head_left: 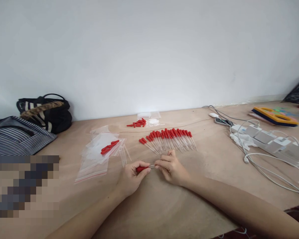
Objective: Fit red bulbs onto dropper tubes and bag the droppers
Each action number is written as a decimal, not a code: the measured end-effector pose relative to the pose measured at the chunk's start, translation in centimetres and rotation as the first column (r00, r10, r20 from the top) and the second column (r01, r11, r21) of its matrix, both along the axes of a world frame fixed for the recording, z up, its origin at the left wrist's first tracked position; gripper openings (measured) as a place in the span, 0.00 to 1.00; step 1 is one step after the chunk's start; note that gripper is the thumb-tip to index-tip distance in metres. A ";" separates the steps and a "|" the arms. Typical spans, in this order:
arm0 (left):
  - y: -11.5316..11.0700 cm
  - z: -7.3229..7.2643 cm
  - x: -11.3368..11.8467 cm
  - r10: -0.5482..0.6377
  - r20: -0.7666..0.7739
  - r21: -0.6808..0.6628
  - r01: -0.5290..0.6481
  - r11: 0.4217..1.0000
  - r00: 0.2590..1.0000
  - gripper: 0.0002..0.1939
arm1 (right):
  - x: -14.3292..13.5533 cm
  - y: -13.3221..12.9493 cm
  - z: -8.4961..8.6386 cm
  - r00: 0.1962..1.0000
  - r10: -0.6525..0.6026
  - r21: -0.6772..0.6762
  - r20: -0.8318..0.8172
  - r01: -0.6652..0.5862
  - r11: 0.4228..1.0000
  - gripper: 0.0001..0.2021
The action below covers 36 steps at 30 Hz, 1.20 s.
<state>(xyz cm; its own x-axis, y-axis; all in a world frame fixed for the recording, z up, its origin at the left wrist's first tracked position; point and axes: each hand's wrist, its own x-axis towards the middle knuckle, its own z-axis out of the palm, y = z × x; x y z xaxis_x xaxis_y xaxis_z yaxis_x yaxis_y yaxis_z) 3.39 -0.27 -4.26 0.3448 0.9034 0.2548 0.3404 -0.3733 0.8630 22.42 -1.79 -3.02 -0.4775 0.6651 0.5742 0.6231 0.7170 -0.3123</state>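
My left hand [132, 176] pinches a red rubber bulb [140, 169] between thumb and fingers. From the bulb a clear glass dropper tube [152, 166] runs right into the fingertips of my right hand [170, 167], which are closed on it. Whether the tube is fully inside the bulb is hidden by my fingers. Just beyond my hands lies a fanned row of droppers [168, 137] with red bulbs. Several loose glass tubes [124, 154] lie left of them, beside a few red bulbs [109, 147] on clear zip bags [92, 162].
More red bulbs [137, 123] are heaped near the wall by a clear plastic packet [151, 119]. At the right are a power strip [271, 142] with white cables and a yellow-blue board [275, 117]. A black bag [57, 114] and a striped bag [20, 134] stand left.
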 end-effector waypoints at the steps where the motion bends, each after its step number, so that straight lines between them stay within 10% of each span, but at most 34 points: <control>1: 0.0 0.0 0.0 -0.004 0.003 -0.004 0.004 1.000 1.000 0.09 | -0.1 0.0 -0.1 1.000 0.001 -0.003 -0.005 -0.001 1.000 0.10; 8: 0.2 0.3 -0.3 -0.020 -0.087 -0.043 0.016 0.999 0.996 0.14 | -0.2 0.1 0.1 1.000 0.030 -0.048 0.002 -0.029 0.998 0.09; 12: 0.5 1.8 -1.2 0.083 -0.247 0.167 -0.043 0.985 0.966 0.24 | 0.7 0.5 0.4 0.997 -0.079 -0.029 0.026 0.080 0.996 0.09; 18: 3.2 3.6 -5.0 0.489 -0.336 0.611 -0.209 0.764 0.805 0.13 | 0.3 3.6 1.2 0.874 -0.485 -0.051 0.028 0.486 0.873 0.10; 25: 5.3 4.2 -8.9 0.623 -0.625 0.505 -0.365 0.782 0.470 0.13 | -3.7 7.2 1.6 0.729 -0.652 -0.092 0.209 0.678 0.729 0.13; 36: 5.2 4.4 -8.9 0.606 -0.706 0.493 -0.360 0.792 0.366 0.13 | -5.4 7.9 2.0 0.703 -0.613 -0.137 0.359 0.690 0.711 0.13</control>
